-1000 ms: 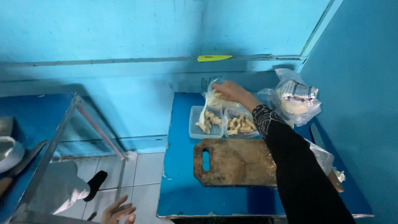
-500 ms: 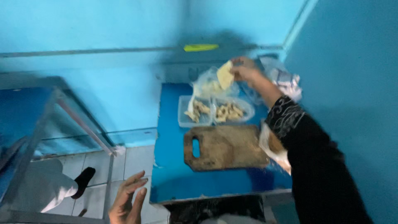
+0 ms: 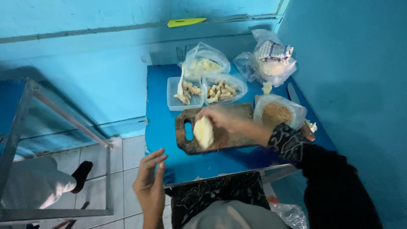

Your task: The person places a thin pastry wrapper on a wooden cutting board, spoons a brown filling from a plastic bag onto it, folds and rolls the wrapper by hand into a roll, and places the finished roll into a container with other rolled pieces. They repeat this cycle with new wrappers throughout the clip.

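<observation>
Blue everywhere: blue walls, and a small blue surface point(image 3: 163, 127) pushed into the corner, so that's your whole workspace.

Your right hand point(image 3: 222, 118) is curled around a pale, soft-looking lump of dough point(image 3: 204, 132), fingers wrapped over its top end, holding it at the left end of the wooden cutting board point(image 3: 231, 140). The lump's long axis runs roughly toward and away from you, and its lower end looks like it's on or just above the board, right beside the handle hole point(image 3: 189, 131). Can't tell for sure if it's actually touching.

Your left hand point(image 3: 150, 184) is empty, fingers loosely spread, hovering off the near-left edge of the surface over the tiled floor. So the right hand is the one on the dough; the left is well apart from it, down and to the left.

Further out, behind the board: a clear tub of pale pieces point(image 3: 183, 94), a bagged tub of similar pieces point(image 3: 222, 89), and a bag with something whitish point(image 3: 205, 63) behind those. To the right sits a bag of brown crumbs point(image 3: 276, 112), and in the corner a bag topped with a checked cloth point(image 3: 271, 57). A yellow-green thing point(image 3: 186, 22) lies on the wall ledge.

Your sleeve hides the board's right end, and what the pale pieces are is hard to make out.
</observation>
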`<state>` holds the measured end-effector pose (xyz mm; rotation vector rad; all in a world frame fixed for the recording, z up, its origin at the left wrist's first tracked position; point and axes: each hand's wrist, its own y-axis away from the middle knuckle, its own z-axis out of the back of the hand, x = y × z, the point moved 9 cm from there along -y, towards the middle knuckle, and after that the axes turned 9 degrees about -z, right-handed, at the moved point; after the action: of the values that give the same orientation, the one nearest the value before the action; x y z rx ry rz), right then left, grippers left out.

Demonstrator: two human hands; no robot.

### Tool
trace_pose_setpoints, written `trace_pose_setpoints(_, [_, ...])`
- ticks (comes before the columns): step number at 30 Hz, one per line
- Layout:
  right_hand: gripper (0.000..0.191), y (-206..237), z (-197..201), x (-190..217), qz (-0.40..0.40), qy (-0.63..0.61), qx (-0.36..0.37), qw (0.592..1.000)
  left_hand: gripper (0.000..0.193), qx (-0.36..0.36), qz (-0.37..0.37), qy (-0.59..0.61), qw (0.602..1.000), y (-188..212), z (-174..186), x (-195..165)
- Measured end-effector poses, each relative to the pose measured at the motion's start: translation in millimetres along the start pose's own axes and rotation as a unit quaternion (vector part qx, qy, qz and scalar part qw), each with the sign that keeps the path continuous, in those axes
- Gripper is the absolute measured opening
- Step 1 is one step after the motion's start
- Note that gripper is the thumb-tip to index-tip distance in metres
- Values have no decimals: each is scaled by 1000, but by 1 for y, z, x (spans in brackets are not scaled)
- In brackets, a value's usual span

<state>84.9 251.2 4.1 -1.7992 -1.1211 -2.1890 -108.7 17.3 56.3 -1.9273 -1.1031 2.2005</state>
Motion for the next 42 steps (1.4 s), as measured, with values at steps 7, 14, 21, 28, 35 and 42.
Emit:
trace_pose_setpoints(7, [42,64,-16,27,392,403,-82,823,19,61,-66,-146,985,6,-16,-3])
trace_pose_setpoints(14, [48,100,9,50,266,309,-178,896,15,-21,-34,-141,989,2,15,7])
trace_pose_setpoints(21, [43,132,-113,-13,446,426,-216,757,16,-3,-91,-149,985,7,11,0])
trace_pose_setpoints(28, [36,200,50,-11,224,377,-407,801,16,-23,-59,-222,973,4,39,20])
trace_pose_setpoints(35, [55,101,-31,22,348,286,-229,863,39,195,-217,-426,856,-16,-88,28])
trace_pose_setpoints(42, [68,125,83,22,223,301,-473,798,38,207,-206,-480,827,-18,-92,19])
